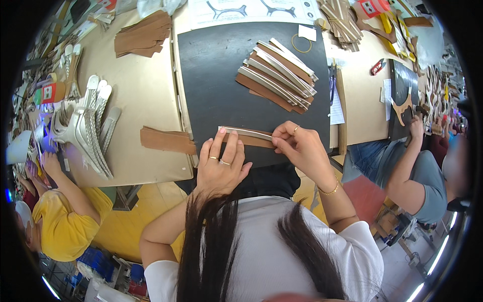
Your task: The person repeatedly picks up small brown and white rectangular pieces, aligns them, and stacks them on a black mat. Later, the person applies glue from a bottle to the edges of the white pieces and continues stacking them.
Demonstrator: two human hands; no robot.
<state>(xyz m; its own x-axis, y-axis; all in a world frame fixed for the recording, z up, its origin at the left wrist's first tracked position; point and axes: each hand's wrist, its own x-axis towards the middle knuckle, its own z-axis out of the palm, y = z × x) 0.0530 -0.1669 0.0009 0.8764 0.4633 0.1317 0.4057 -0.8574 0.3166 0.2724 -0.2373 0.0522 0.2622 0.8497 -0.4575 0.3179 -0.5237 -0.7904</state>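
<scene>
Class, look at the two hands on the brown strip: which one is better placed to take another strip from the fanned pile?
Probably the right hand: the pile lies on its side, while the left hand presses the strip flat.

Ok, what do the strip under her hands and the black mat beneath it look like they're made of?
The strip looks like tan leather or a leather-like sheet, matte, with a pale silvery band along its upper edge; whether real or synthetic cannot be told. The left hand presses it flat and the right hand pinches its end. The black mat appears rubbery or plastic, dull and smooth.
</scene>
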